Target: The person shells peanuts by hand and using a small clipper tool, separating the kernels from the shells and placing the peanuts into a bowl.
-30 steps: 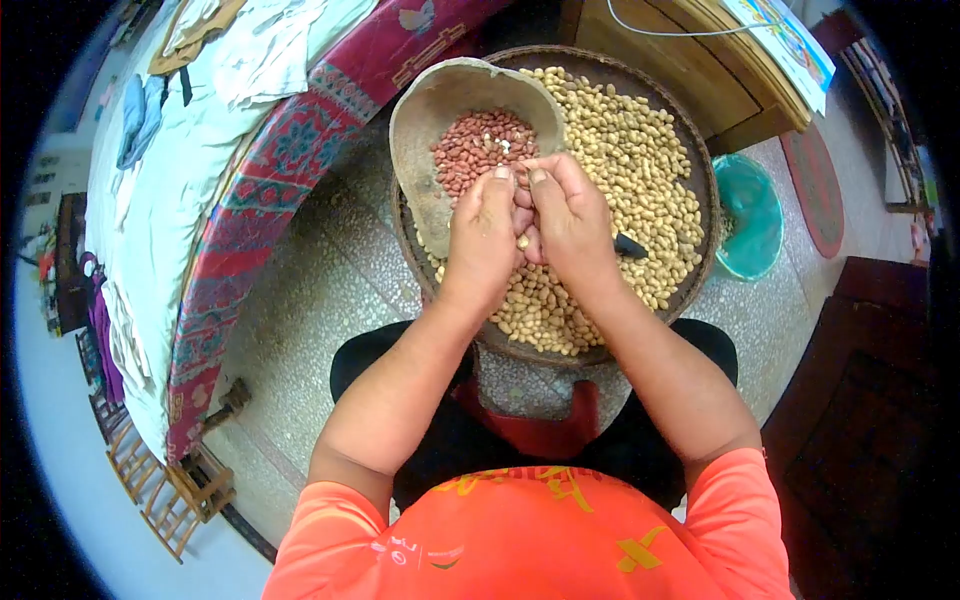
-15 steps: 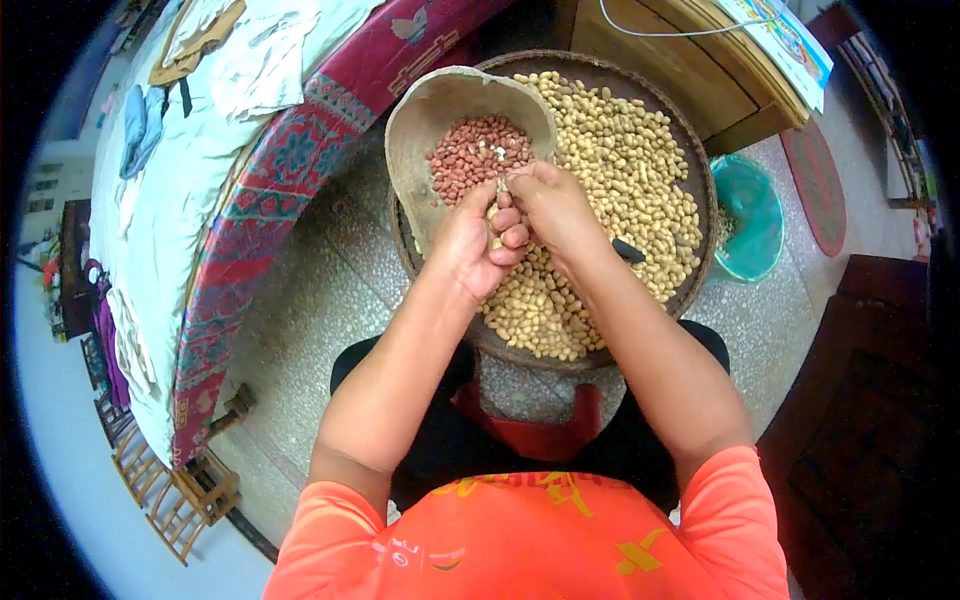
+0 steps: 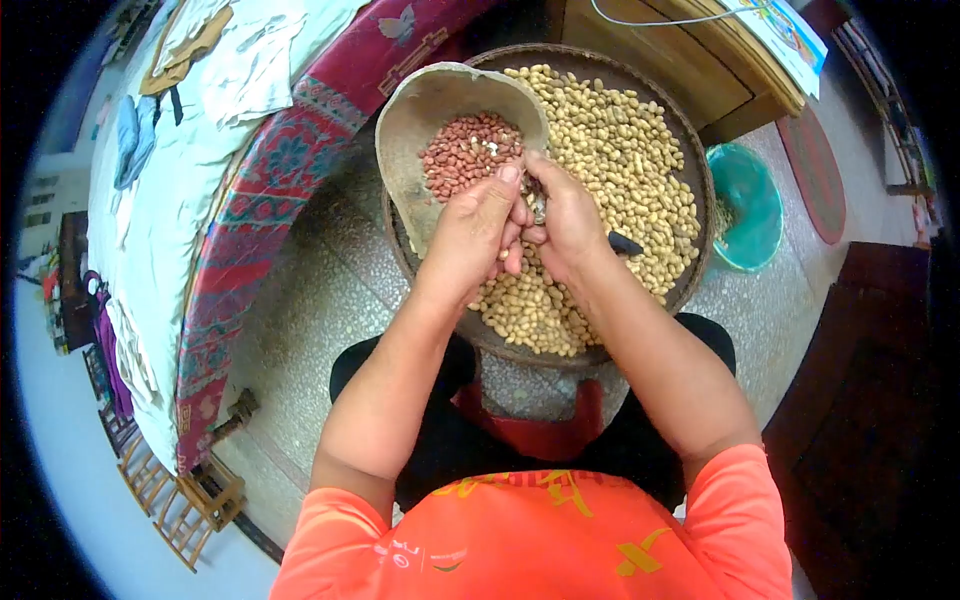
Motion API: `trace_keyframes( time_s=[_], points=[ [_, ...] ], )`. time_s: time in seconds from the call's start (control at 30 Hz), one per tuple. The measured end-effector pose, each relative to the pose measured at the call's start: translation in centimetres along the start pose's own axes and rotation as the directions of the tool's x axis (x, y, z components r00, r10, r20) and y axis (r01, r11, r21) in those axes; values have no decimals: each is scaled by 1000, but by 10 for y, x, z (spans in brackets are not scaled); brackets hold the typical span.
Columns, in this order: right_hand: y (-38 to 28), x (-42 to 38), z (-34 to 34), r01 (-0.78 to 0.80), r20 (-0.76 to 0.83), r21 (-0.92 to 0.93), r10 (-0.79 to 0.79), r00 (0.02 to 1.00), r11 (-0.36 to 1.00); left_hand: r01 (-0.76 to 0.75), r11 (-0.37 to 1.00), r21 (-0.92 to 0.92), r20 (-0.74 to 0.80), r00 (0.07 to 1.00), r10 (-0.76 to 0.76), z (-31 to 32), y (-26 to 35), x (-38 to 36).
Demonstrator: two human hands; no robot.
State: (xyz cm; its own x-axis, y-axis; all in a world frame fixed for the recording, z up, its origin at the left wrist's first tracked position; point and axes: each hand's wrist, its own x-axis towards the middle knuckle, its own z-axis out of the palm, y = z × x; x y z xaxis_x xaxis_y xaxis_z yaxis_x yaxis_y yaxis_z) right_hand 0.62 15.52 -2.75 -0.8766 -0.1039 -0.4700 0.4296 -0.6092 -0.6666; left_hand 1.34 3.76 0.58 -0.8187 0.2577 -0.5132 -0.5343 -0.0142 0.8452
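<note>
My left hand [image 3: 478, 228] and my right hand [image 3: 568, 218] meet over the near edge of a scoop-shaped basket [image 3: 408, 120], both with curled fingers. Broken pieces of peanut shell [image 3: 537, 203] show in the fingers of my right hand. The left hand is closed, its thumb pointing at the right hand, and a bit of a pale peanut [image 3: 503, 255] peeks out between its fingers. Inside the basket lies a heap of shelled red peanut kernels [image 3: 465, 155] with a few pale bits on top. Unshelled peanuts [image 3: 625, 150] cover the round woven tray [image 3: 700, 150] under the basket.
A black-handled object [image 3: 624, 243] lies on the peanuts beside my right wrist. Right of the tray stands a green bin [image 3: 765, 215] with debris inside. A wooden cabinet [image 3: 650, 60] adjoins the tray's far side, and a bed [image 3: 240, 210] is on the left.
My hands have turned inward against each other. Opened shell pieces now show in my right fingers, while the peanuts in my left hand are mostly hidden. The view has shifted slightly.
</note>
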Motion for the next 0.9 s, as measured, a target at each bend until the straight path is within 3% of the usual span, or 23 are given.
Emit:
trace_keyframes(
  time_s=[0.1, 0.17, 0.3, 0.37, 0.43, 0.5, 0.6, 0.67, 0.7, 0.8, 0.9],
  points=[
    [3, 2, -9, -26, 77, 33, 24, 997, 999, 9, 999, 51, 48, 999, -12, -4, 1, 0],
    [2, 1, -10, -49, 134, 56, 41, 990, 997, 33, 998, -47, 103, 994, -28, -7, 7, -3],
    [3, 1, -9, -120, 80, 72, 114, 990, 990, 15, 998, -59, 155, 988, -5, -7, 6, -5],
    [5, 2, -10, -148, 54, 76, 144, 988, 986, -91, 996, 5, 182, 979, 89, -3, 7, -8],
    [10, 3, -9, -175, -16, 205, 182, 983, 963, -101, 993, 62, 177, 980, 89, 0, 5, -7],
    [8, 1, -7, -171, -45, 197, 183, 982, 965, -113, 987, 116, 168, 981, 92, 0, 4, -7],
    [7, 3, -12, -184, -25, 217, 193, 981, 959, -54, 998, -21, 168, 984, 57, -5, 5, -5],
    [6, 3, -16, -201, 23, 245, 202, 979, 949, -24, 951, -309, 156, 985, 76, -10, 4, 0],
    [2, 1, -15, -146, 25, 183, 144, 989, 972, 30, 913, -406, 247, 966, 78, -16, 5, 3],
    [-13, -8, -7, -56, 42, 138, 50, 998, 989, 43, 860, -509, 153, 987, 41, -14, 9, 1],
    [-18, -10, -11, 19, 84, 55, -23, 996, 998, 26, 860, -509, 155, 986, 62, -19, 8, 3]
  ],
)
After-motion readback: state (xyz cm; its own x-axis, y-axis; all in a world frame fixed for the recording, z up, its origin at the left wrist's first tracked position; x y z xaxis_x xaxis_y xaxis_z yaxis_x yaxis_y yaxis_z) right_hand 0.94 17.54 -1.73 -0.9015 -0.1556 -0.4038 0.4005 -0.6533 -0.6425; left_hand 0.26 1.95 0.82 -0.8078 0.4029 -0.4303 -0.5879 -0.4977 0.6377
